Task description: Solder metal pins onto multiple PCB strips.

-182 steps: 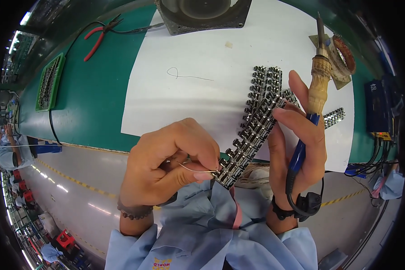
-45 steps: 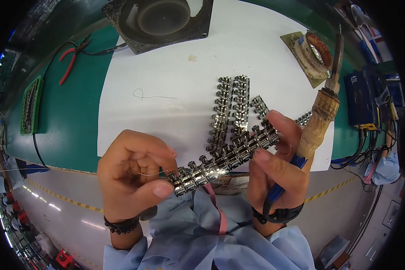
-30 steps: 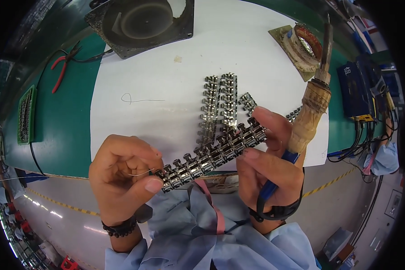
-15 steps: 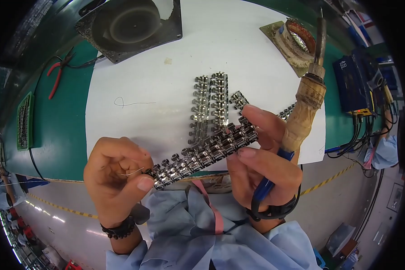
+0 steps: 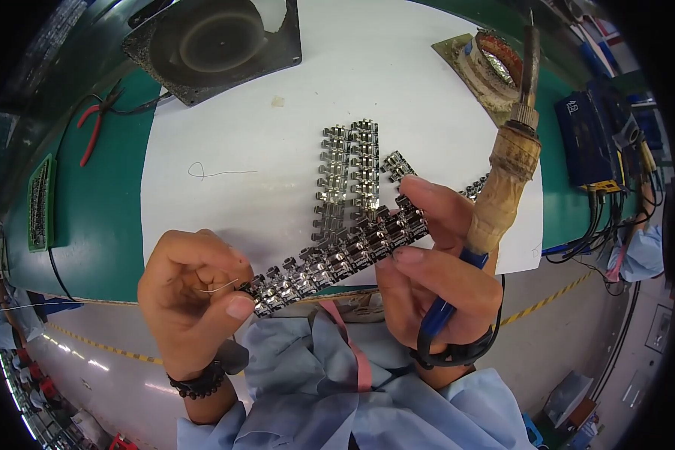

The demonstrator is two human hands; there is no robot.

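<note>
A long strip of small metal terminals [image 5: 337,255] stretches between my two hands above the bench edge. My left hand [image 5: 191,296] pinches its near end along with a thin solder wire [image 5: 219,287]. My right hand [image 5: 435,277] grips the strip's far end between thumb and fingers, and the same hand holds a soldering iron [image 5: 502,187] with a wooden grip and blue handle, tip pointing up and away. Two more terminal strips [image 5: 350,169] lie side by side on the white sheet [image 5: 225,210] just beyond the held strip.
A black square fan [image 5: 214,41] sits at the back of the bench. Red-handled pliers [image 5: 94,127] and a green connector block [image 5: 40,202] lie on the green mat at left. An iron stand with a sponge [image 5: 491,67] and a blue box with wires [image 5: 589,139] are at right. A loose wire loop [image 5: 206,172] lies on the sheet.
The view has shifted a little over the bench. The strip stays held between both hands; it now lies flatter than six seconds ago, when it pointed steeply away.
</note>
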